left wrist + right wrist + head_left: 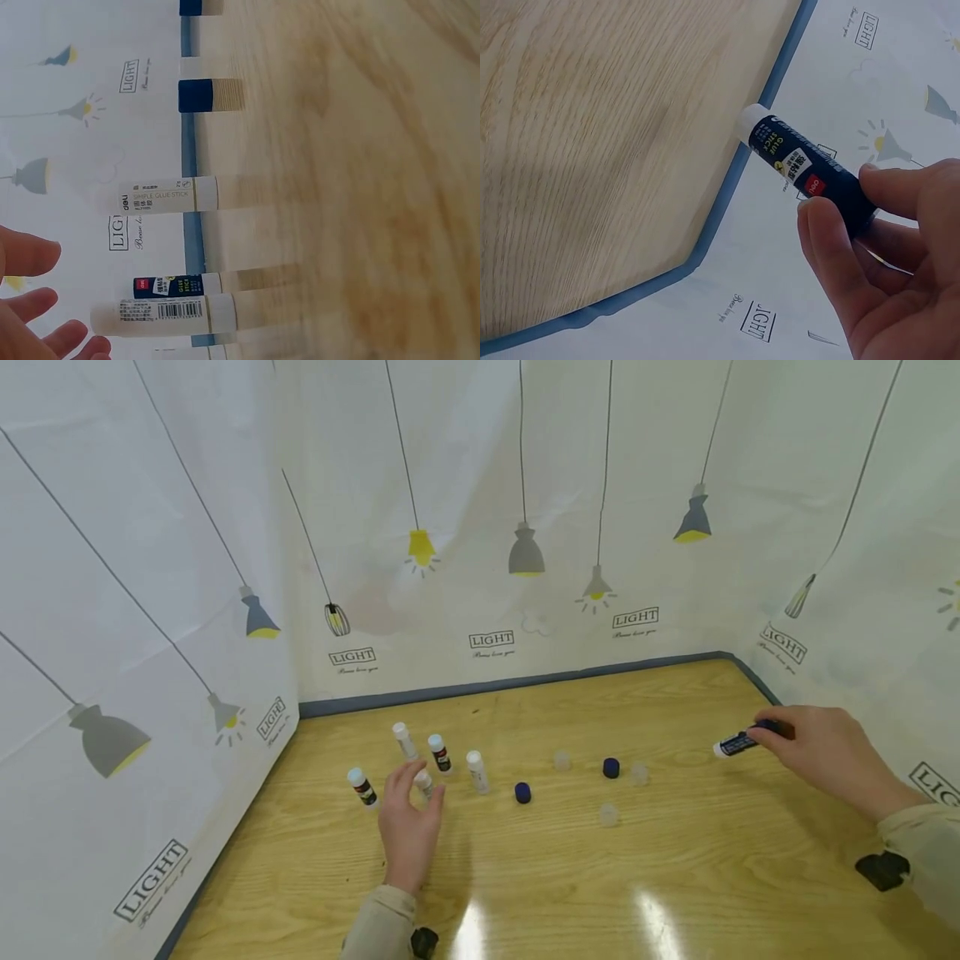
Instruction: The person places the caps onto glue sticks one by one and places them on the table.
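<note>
My right hand (817, 756) pinches a dark blue glue stick (802, 165) between thumb and fingers, above the table's right side. The stick is tilted, its white end pointing down and away from the palm. On the left, my left hand (408, 827) reaches around a white glue stick (424, 783) standing on the table. In the left wrist view, thumb and fingers are spread near the top of a white glue stick (165, 315) with a barcode label. Around that hand stand two dark-labelled glue sticks (362, 787) and two more white glue sticks (477, 772).
Two dark blue caps (522, 792) and several translucent caps (608, 814) lie across the middle of the wooden table (540, 893). White curtains (465, 460) printed with lamps enclose the back and sides. A blue-grey strip (525, 682) runs along the table's rear edge.
</note>
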`<action>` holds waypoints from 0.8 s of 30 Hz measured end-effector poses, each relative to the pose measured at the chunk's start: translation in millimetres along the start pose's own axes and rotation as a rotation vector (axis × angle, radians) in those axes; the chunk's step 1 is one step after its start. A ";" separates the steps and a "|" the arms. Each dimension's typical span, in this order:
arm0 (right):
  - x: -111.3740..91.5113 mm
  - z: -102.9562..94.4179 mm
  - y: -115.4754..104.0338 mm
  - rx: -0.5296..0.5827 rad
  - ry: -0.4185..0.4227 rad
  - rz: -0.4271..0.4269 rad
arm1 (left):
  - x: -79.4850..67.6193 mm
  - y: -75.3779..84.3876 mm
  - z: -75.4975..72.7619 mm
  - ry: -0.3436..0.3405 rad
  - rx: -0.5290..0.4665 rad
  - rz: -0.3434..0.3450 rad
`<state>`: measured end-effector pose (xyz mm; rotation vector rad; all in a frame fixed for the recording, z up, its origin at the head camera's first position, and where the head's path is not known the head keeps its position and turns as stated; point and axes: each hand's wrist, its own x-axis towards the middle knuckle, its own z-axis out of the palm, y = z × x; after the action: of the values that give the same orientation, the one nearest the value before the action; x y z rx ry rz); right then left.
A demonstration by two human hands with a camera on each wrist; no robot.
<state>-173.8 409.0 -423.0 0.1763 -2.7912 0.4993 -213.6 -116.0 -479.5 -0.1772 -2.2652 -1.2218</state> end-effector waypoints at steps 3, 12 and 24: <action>1.6 -0.3 4.2 -0.003 -0.043 0.022 | 1.2 -2.7 -0.8 0.006 -0.016 -0.033; 7.1 -1.4 9.2 -0.031 -0.120 0.042 | 7.3 -14.6 -0.7 -0.030 -0.087 -0.211; 10.9 -2.8 21.7 -0.065 -0.195 0.038 | 9.2 -26.2 3.1 -0.076 -0.133 -0.303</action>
<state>-187.2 429.5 -424.0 0.1659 -3.0020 0.4206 -232.1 -129.9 -495.1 0.0761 -2.3370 -1.5463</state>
